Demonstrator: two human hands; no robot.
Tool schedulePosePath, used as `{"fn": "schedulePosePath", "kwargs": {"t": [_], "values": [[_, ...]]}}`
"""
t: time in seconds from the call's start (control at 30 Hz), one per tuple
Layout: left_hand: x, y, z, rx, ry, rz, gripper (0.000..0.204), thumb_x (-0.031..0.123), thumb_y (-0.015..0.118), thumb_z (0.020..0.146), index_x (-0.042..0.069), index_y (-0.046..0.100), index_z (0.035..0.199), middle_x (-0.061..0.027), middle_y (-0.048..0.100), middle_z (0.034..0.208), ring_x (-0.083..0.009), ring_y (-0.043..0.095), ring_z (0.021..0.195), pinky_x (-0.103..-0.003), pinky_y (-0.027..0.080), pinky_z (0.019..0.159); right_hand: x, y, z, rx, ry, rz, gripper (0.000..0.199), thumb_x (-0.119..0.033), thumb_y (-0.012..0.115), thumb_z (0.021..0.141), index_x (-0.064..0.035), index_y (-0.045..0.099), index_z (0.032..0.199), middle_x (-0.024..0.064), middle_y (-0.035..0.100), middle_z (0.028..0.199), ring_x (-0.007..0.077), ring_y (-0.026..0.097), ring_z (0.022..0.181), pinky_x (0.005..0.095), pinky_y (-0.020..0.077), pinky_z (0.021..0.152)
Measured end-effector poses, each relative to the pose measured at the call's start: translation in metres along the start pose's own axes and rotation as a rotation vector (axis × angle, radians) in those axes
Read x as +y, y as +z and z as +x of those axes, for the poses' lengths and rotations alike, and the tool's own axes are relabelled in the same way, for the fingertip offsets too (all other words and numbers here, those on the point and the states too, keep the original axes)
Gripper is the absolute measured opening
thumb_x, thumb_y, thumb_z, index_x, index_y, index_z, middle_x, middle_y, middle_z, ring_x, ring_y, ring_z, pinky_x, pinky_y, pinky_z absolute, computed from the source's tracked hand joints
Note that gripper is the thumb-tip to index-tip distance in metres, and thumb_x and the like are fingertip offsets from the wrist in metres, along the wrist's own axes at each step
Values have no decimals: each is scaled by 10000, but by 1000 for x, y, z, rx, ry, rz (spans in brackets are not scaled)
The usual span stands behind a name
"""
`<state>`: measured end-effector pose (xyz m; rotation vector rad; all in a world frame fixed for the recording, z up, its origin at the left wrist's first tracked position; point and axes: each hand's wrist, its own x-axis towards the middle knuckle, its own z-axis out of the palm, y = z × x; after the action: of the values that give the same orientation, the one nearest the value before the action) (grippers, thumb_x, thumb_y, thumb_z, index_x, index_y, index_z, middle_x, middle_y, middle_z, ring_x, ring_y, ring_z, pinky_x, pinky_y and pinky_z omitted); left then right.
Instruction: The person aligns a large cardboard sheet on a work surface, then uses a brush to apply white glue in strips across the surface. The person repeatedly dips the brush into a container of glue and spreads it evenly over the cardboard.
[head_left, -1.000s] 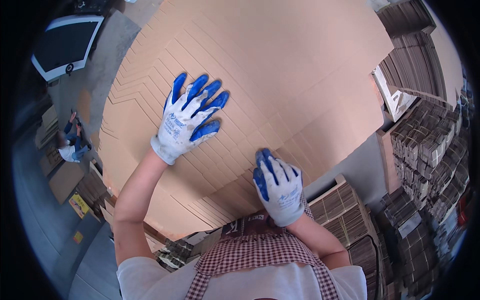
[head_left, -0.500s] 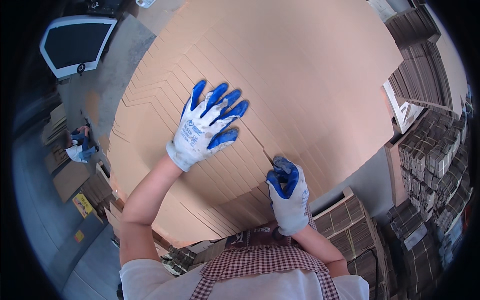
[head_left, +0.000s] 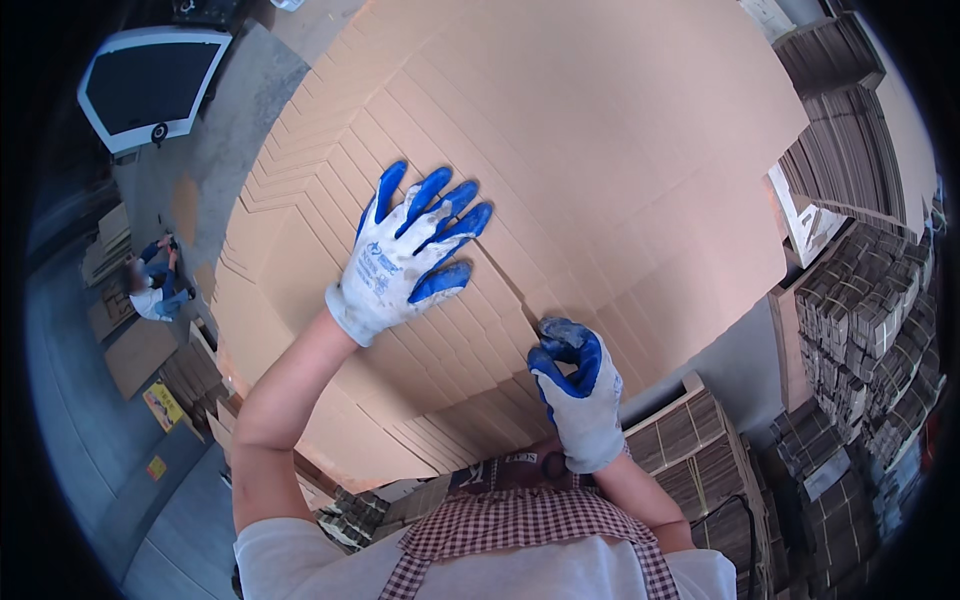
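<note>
Stacked bundles of flat cardboard (head_left: 850, 320), tied with pale string, crowd the right side of the workshop, with a taller dark stack (head_left: 845, 155) beyond them. Over on the far left, another person (head_left: 155, 298) in a pale top is near some leaning boards (head_left: 140, 357), below a white-framed dark panel (head_left: 155, 88).

Large brown cardboard sheets (head_left: 640, 130) fill the middle, right in front of the wearer's checked apron (head_left: 520, 520), overlapping so that their edges step across in a fan. Both hands wear white gloves with blue-coated fingers. The left hand (head_left: 405, 250) lies flat on the sheets, fingers spread, gripping nothing. The right hand (head_left: 577, 390) is nearer the body, its fingers curled toward the thumb beside a slightly parted sheet edge (head_left: 512, 288); whether it pinches that edge, I can't quite tell.
</note>
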<state>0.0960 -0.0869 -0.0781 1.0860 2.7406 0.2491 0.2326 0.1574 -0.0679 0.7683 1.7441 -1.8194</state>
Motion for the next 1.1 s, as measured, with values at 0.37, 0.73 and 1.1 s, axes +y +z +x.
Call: {"fn": "schedulePosePath", "kwargs": {"t": [0.37,0.73,1.1], "values": [[1,-5,-1,-14,-19,-18,598,418,639,924,195,595,1476,-60,523,1561,-322,428,1483,-610,214,1256,0,0,1,-24,1,136,396,85,686,866,-7,637,1248,75,687,1156,108,669,950,252,544,843],[1,-6,-1,-13,-28,-43,603,419,659,917,196,597,1474,-48,539,1550,-311,439,1481,-611,216,1258,-2,1,1,-13,24,232,402,105,668,855,7,638,1244,65,665,1145,107,650,930,254,544,829],[1,1,0,8,-15,-7,601,480,623,962,205,570,1494,-52,530,1545,-302,443,1469,-619,226,1246,14,6,6,40,-240,-66,430,57,712,829,-57,672,1241,136,631,1111,255,662,924,334,543,815]]}}
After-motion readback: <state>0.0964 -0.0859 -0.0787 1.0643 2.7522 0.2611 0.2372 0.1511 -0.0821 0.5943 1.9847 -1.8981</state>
